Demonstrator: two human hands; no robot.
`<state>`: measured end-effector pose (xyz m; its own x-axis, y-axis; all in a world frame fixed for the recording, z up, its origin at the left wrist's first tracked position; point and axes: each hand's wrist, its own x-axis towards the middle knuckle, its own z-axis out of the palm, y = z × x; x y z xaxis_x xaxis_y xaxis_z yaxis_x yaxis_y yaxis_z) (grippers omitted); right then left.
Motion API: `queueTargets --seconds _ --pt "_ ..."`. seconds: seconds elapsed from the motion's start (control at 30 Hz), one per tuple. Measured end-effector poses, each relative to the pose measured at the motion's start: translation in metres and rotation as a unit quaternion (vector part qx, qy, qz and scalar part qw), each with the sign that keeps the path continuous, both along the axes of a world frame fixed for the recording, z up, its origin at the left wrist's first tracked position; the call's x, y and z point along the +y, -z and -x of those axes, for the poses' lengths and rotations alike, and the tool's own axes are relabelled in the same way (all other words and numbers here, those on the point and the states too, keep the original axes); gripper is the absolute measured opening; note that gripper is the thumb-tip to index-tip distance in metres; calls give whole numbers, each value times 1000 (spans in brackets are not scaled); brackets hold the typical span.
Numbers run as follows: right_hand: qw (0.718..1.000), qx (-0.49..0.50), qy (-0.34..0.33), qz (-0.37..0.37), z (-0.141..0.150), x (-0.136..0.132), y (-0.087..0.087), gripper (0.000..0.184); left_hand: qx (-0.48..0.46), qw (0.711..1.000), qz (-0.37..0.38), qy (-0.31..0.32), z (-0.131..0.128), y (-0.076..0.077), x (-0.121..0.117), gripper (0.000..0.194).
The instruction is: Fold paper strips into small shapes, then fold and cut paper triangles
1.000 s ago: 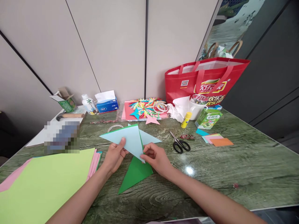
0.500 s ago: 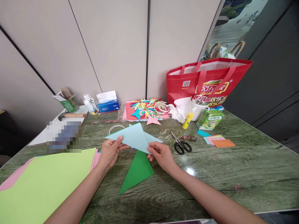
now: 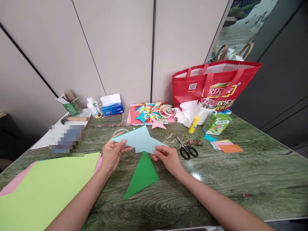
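A light blue folded paper triangle (image 3: 139,140) is held just above the green marbled table (image 3: 240,173). My left hand (image 3: 113,154) pinches its left corner, thumb on top. My right hand (image 3: 168,157) pinches its right lower edge. A green paper triangle (image 3: 141,176) lies on the table under and in front of the blue one, its tip pointing toward me. Black scissors (image 3: 186,149) lie just right of my right hand.
A stack of large lime and pink sheets (image 3: 45,189) fills the near left. At the back stand a tissue box (image 3: 112,106), colourful paper stars (image 3: 151,113), tape rolls, a glue stick (image 3: 193,124), a green carton (image 3: 217,123) and a red bag (image 3: 216,83). Small coloured papers (image 3: 226,146) lie right.
Both hands have turned the blue triangle and lifted it away from me, so its long edge now lies flatter and more of the green triangle shows.
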<state>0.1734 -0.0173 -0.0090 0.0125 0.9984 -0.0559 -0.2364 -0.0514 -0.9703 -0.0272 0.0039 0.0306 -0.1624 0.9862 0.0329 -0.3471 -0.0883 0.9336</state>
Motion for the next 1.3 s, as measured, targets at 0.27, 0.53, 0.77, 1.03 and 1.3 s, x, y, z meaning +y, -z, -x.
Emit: queueTargets --seconds 0.27,0.53,0.77,1.03,1.3 --pt "993 -45 84 -65 -8 7 -3 28 37 998 -16 -39 10 3 9 31" --pt "985 -59 132 -92 -8 3 -11 18 -9 998 -1 -66 10 8 13 30" --pt "985 -29 136 -98 -10 5 -11 18 -30 998 12 -61 11 8 15 30" --pt "991 2 110 -72 -13 13 0 23 -2 996 -30 -80 7 5 10 25" --pt "989 -93 48 -108 -14 11 -3 25 69 995 -55 -39 5 7 3 22"
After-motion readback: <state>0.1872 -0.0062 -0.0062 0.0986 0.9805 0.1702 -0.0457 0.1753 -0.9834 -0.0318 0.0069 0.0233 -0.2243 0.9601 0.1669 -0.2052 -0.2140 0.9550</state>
